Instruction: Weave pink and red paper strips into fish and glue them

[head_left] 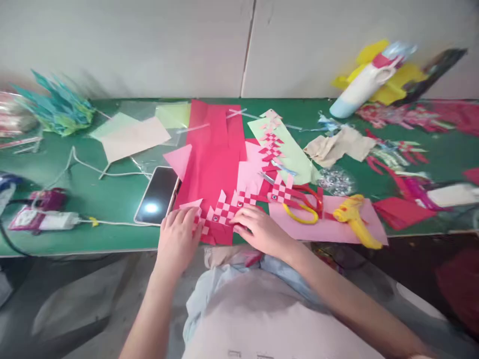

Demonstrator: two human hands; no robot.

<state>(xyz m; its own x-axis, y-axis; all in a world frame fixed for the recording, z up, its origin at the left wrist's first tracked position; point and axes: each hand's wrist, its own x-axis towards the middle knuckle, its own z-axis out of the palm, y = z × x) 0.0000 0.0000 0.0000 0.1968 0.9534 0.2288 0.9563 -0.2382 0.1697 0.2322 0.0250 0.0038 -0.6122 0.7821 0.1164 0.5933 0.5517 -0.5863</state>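
Observation:
My left hand [178, 233] lies with its fingers stretched over a pink-and-red woven paper fish [204, 228], partly covering it. A second checkered paper fish [224, 210] with a small eye lies beside it on red paper [213, 159]. My right hand [258, 227] has its fingers curled, thumb and fingertips meeting at this second fish's right edge. Just above those fingers lies another checkered fish [246, 199], and a further one [281, 192] is to the right. Yellow-and-red-handled scissors [303, 218] lie beyond my right hand, their blades partly covered by paper.
A phone [157, 194] lies left of the red paper, with a white cable [119, 223] nearby. Right are a yellow glue gun [355, 219] on pink paper [325, 232], cloth scraps [339, 144] and a white bottle [364, 87]. A wall [130, 45] backs the green table [101, 192].

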